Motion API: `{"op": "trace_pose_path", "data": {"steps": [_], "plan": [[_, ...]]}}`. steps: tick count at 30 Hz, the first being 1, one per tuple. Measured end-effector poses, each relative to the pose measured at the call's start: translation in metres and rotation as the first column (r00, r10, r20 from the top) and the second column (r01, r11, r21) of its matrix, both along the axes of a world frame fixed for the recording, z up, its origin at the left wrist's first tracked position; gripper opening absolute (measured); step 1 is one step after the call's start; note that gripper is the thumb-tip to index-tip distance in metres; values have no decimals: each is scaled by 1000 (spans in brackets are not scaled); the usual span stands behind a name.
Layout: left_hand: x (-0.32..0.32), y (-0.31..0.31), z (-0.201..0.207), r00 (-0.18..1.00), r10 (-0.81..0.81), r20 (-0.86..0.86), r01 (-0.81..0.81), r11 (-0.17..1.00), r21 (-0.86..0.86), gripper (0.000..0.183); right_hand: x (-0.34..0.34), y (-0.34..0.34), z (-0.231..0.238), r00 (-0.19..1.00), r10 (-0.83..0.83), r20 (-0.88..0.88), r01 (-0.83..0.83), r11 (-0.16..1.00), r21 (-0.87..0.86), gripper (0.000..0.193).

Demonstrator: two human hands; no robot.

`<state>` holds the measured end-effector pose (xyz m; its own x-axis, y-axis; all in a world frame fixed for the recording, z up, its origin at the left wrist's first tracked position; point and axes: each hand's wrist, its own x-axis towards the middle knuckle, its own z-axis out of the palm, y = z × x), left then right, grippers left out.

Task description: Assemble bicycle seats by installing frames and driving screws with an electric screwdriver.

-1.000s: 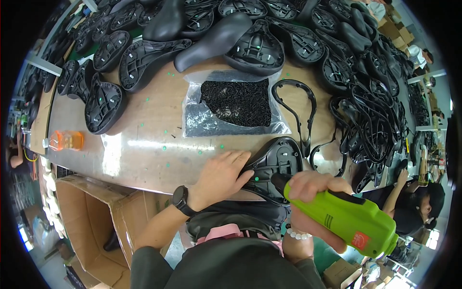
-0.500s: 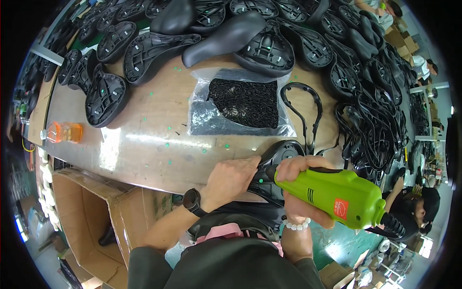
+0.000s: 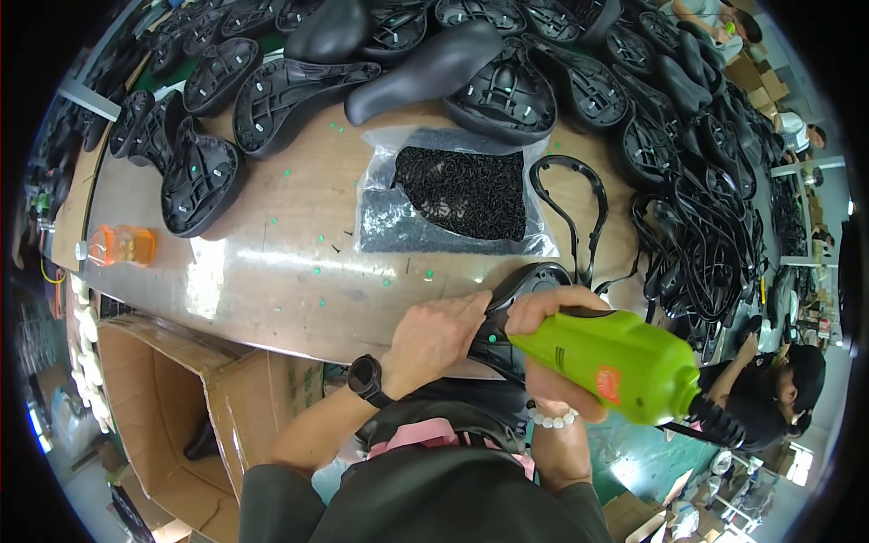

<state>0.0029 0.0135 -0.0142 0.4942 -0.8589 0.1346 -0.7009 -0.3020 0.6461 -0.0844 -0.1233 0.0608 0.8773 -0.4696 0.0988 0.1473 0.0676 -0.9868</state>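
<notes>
A black saddle (image 3: 520, 286) lies underside up at the near edge of the counter (image 3: 303, 204), its broad, rounded end pointing far. Its rim looks smooth and slightly glossy around a recessed underside, and a small green dot shows toward its left side; much of the near part is hidden. The right hand (image 3: 557, 353) wraps around a green power tool (image 3: 625, 357), which has a dark nose, a reddish label and a black coiled cord trailing right. The tool slants leftward, its nose over the saddle. The left hand (image 3: 439, 333) has its fingers close together against the saddle's left edge; I cannot tell whether they pinch it. Beyond lies a clear bag (image 3: 385, 237) of small black pieces (image 3: 466, 192), with a black looped frame (image 3: 601, 201) to its right.
</notes>
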Motion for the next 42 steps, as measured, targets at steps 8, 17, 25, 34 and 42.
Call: {"op": "trace_pose_path", "data": {"steps": [8,17,25,34,42], "plan": [[60,-18,2,957,242,161,-217,963,-162,38,-8,-21,22,813,109,572,-153,988,29,111],[134,-29,-30,801,376,466,-382,920,-86,18,-17,-18,28,849,18,529,-35,999,23,114],[102,-20,-10,906,180,383,-110,974,-196,9,-22,-21,26,818,47,574,-56,998,-2,110],[18,-22,25,903,-220,369,334,901,-278,12,-16,-5,30,809,16,587,-4,1000,-22,108],[4,-9,32,914,-284,289,336,930,-149,30,-30,3,25,866,4,500,-9,1000,7,99]]}}
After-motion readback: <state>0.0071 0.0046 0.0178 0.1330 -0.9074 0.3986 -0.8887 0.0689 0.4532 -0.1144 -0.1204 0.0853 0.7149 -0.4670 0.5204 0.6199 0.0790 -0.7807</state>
